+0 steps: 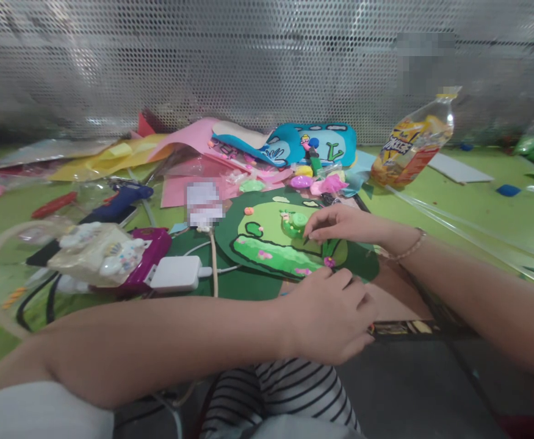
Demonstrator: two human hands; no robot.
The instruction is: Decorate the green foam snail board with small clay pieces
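Observation:
A dark green clay picture (230, 222) with a rounded outline lies on the table in front of me. A clay snail (298, 223) with a green shell sits on its lighter middle, and a green strip with pink patches (271, 255) runs along the lower part. My right hand (337, 224) is over the picture beside the snail, thumb and fingertips pinched together. Something small and dark shows at the fingertips; I cannot make it out. Near the picture's lower edge, my left hand (333, 317) has its fingers curled down, and its fingertips are mostly hidden.
On the left stand a power strip with a white charger (175, 272), a cream decorated box (99, 255) and a blue glue gun (122, 204). Behind lie a blue clay picture (340, 143) and pink sheets (175, 192). A snack-wrapper-filled plastic bottle (415, 143) leans at the right.

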